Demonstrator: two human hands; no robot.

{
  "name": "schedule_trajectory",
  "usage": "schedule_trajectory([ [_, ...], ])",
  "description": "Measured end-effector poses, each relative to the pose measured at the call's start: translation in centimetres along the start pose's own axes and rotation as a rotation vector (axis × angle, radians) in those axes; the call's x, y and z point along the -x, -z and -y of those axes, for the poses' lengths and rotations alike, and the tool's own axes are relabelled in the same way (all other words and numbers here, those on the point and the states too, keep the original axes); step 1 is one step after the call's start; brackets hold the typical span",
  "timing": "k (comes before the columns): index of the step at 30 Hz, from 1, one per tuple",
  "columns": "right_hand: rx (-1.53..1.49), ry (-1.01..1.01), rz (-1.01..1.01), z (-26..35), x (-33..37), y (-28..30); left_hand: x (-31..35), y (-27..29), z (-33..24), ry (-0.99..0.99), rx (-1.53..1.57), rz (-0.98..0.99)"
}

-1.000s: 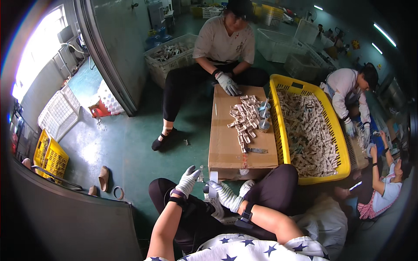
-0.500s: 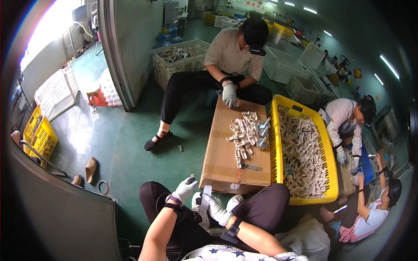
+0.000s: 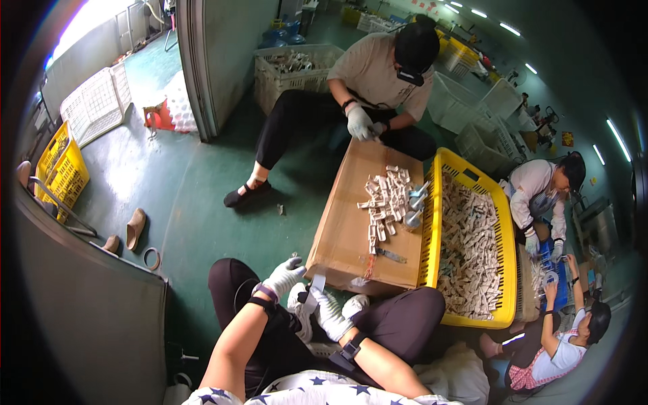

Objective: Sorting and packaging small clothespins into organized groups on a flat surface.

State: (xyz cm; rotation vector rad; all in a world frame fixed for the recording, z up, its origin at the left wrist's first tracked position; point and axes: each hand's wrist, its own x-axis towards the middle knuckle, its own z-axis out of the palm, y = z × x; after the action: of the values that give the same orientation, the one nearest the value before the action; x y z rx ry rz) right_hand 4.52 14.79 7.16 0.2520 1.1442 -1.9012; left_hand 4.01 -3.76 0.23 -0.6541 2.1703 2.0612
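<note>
My left hand [image 3: 283, 275], in a white knit glove, is closed near the front left corner of the cardboard box [image 3: 344, 202]. Something tiny shows at its fingertips, too small to name. My right hand [image 3: 332, 316], gloved as well, grips a flat grey strip [image 3: 314, 291] that points up toward the box edge; its exact kind is unclear. On the box lies a pile of small beige plastic-looking parts [image 3: 388, 202]. Beside them are a clear bluish object [image 3: 414, 214] and a dark flat blade-like piece [image 3: 391, 256].
Right of the box, a yellow crate [image 3: 505, 270] is full of similar parts. Across from me sits a person [image 3: 378, 74] with gloved hands at the box's far edge. Two more people work at the right. A door frame [image 3: 199, 74], shoes [image 3: 135, 228] and a tape roll [image 3: 152, 258] are left.
The view has shifted, so the surroundings sit differently in the picture. The strip in my right hand has tilted to the side. The person opposite has brought their hands together.
</note>
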Motion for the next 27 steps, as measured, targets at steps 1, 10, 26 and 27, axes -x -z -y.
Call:
schedule_trajectory([
  [1, -0.007, 0.026, 0.021, 0.1, -0.9, 1.5, -0.4, -1.0, -1.8, 0.031, 0.010, 0.034],
  [10, -0.056, -0.017, 0.043, -0.4, -1.3, 1.3, 0.5, -1.3, -3.3, 0.068, -0.020, 0.018],
  [26, -0.028, -0.019, 0.056, -0.4, -4.0, 3.6, -0.1, -2.8, -4.9, -0.109, 0.238, 0.095],
  [27, -0.089, -0.038, 0.042, -0.6, -4.1, 4.8, -0.3, -3.7, -5.5, -0.234, 0.358, 0.157],
])
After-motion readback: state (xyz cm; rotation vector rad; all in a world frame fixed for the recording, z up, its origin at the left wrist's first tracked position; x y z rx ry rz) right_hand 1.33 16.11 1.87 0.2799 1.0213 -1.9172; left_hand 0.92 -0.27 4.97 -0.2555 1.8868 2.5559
